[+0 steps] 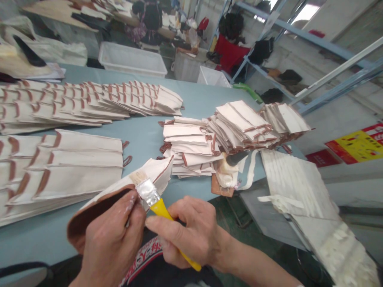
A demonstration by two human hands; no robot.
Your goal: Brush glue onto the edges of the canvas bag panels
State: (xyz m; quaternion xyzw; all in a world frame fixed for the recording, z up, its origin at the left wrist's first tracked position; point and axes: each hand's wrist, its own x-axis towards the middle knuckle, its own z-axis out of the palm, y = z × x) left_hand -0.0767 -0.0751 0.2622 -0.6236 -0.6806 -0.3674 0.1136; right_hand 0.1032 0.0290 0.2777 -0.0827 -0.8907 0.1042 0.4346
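Cloth piece (157,169) in grip of left hand (112,235), brush (160,208) in grasp of right hand (193,229)

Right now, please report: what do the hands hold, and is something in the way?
Right hand: gripping brush. Left hand: holding bent piece, bristles at its pale side. Nothing seen between bristles and piece; piles just beyond.

Yellow-handled brush (161,209), slanted, pale bristles (138,177) against brown-edged white fabric piece (157,170), tilted, brown side curved open

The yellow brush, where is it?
Low centre in the head view: the brush is in the right hand, bristles by the left hand's pouch.
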